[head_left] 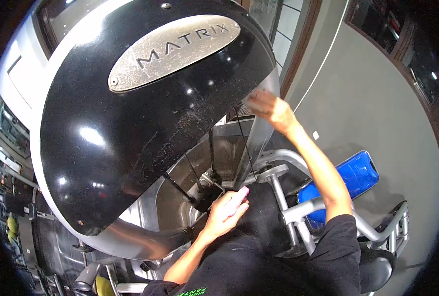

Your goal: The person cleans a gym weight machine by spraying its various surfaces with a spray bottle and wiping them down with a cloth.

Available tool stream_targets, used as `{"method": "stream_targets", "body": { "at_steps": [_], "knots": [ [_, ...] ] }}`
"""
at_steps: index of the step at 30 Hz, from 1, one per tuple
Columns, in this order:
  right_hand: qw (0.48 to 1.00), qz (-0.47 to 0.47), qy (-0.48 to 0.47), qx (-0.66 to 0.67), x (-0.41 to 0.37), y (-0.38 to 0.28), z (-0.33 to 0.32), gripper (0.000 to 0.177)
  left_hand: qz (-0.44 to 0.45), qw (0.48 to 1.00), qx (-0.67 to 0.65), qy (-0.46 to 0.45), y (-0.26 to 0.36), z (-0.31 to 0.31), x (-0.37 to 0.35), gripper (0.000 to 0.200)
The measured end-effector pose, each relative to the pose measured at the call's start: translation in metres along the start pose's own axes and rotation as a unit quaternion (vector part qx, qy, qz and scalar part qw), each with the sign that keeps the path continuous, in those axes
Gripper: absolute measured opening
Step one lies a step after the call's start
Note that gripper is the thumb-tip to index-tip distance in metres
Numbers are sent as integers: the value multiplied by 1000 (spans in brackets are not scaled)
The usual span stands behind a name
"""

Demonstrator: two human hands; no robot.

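A glossy black machine cover [101,143] with an oval metal MATRIX plate [175,52] fills the upper left of the head view. Scuffs and pale smudges mark its lower part. My right hand [274,111] reaches up to the cover's right lower edge, its fingers smeared by motion. Lower down, in front of my body, my left hand [227,212] is closed around a small pink object [242,192], mostly hidden by the fingers. Beneath the cover, cables and dark rods [211,153] run down into the grey housing [229,143].
To the right are a blue padded seat [355,172] and silver frame tubes [303,209]. A grey wall [377,98] stands behind them, with dark-framed windows at the upper right. Other gym equipment [32,222] lines the lower left.
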State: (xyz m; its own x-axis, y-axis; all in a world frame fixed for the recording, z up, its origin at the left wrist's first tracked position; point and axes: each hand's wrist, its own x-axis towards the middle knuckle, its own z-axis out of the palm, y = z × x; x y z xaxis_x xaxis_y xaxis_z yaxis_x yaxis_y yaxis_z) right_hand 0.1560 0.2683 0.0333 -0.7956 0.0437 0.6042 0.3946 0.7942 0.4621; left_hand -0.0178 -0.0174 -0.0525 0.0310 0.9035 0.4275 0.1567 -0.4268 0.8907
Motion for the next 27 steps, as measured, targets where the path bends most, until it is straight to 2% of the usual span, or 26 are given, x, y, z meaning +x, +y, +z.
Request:
{"method": "stream_targets", "body": {
  "at_steps": [2, 4, 6, 8, 11, 12, 14, 16, 18, 19, 22, 23, 24, 25, 26, 27],
  "knots": [
    [997, -41, -63, -21, -41, -16, 29, 27, -11, 999, -16, -31, 5, 1, 2, 38],
    [993, -28, -109, 32, -65, -39, 36, 43, -11, 999, -18, -30, 8, 1, 1, 38],
    [984, -39, -158, 70, -93, -54, 47, 34, -13, 999, -23, -30, 9, 2, -1, 38],
    [954, -16, -265, 136, -112, -58, 46, 30, -9, 999, -25, -29, 9, 3, -3, 40],
    [953, 17, -271, 136, -89, -51, 18, 27, 12, 999, -34, -34, 5, 6, -5, 42],
    [973, -1, -203, 108, -78, -42, 16, 24, 12, 999, -34, -37, 6, 7, -5, 42],
    [995, 25, -64, 70, -52, -23, 3, 31, 15, 998, -25, -50, 7, 9, -4, 43],
    [990, 120, 1, 67, -4, -14, -38, 35, 13, 998, -30, -54, 9, 12, -2, 41],
    [986, 154, 67, -14, 4, -2, -36, 39, 12, 998, -34, -55, 12, 12, -3, 38],
    [981, 174, 75, 38, -2, 0, -27, 42, -2, 998, -32, -57, 15, 12, -4, 33],
    [981, 172, 78, 42, -43, -17, 11, 39, -12, 998, -23, -51, 17, 10, -5, 25],
    [983, 171, 61, 33, -58, -29, 15, 32, -9, 999, -18, -40, 17, 10, -4, 21],
    [983, 152, 54, 88, -75, -38, 23, 29, -6, 999, -19, -40, 18, 10, -5, 21],
    [986, 143, 4, 81, -104, -49, 38, 25, -36, 998, -28, -41, 18, 8, -8, 21],
    [986, 127, -67, 88, -119, -61, 33, 22, -67, 996, -37, -44, 19, 6, -11, 21],
    [954, 154, -230, 117, -153, -69, 52, 24, -56, 997, -29, -45, 18, 5, -11, 22]
  ]
}}
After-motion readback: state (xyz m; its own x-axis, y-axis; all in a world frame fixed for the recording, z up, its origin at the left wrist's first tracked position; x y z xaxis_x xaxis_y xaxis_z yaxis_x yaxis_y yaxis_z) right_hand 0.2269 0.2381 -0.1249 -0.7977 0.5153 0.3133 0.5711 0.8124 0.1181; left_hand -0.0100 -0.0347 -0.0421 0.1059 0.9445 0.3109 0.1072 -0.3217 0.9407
